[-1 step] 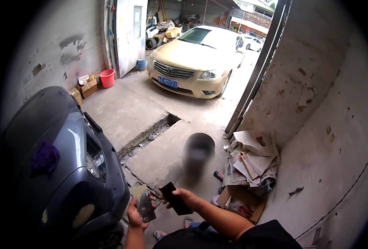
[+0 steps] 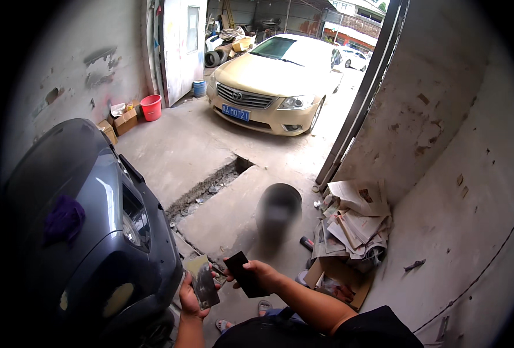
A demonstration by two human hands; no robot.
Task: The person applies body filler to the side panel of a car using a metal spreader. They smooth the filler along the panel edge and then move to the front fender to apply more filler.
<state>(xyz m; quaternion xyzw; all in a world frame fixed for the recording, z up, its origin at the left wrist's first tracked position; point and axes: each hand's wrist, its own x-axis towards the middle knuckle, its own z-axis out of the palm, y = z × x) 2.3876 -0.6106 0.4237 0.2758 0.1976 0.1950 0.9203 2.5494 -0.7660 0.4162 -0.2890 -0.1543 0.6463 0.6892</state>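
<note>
My left hand [image 2: 189, 298] is closed around a flat rectangular plate [image 2: 205, 282], its face smeared yellowish and grey-black. Close beside it, my right hand [image 2: 261, 275] grips a thin black rectangular piece [image 2: 245, 275] between thumb and fingers; I cannot tell its exact kind. A small gap separates the two pieces. To the left of my hands stands the front of a dark blue-grey car [image 2: 89, 261]. Its bumper has a pale yellowish patch [image 2: 119, 299], and a crumpled purple cloth [image 2: 64, 219] lies on the hood.
An open trench [image 2: 210, 188] with rubble cuts the concrete floor ahead. Beyond it a gold car [image 2: 257, 72] stands in the doorway. Newspapers [image 2: 358, 217] and a cardboard box [image 2: 358, 297] lie along the right wall. A red bucket [image 2: 151, 108] stands far left; a dark blurred shape [image 2: 278, 214] is mid-floor.
The plate in my left hand has tipped slightly, and more of its yellowish face shows. Both hands keep their grip; the whole view has shifted a little.
</note>
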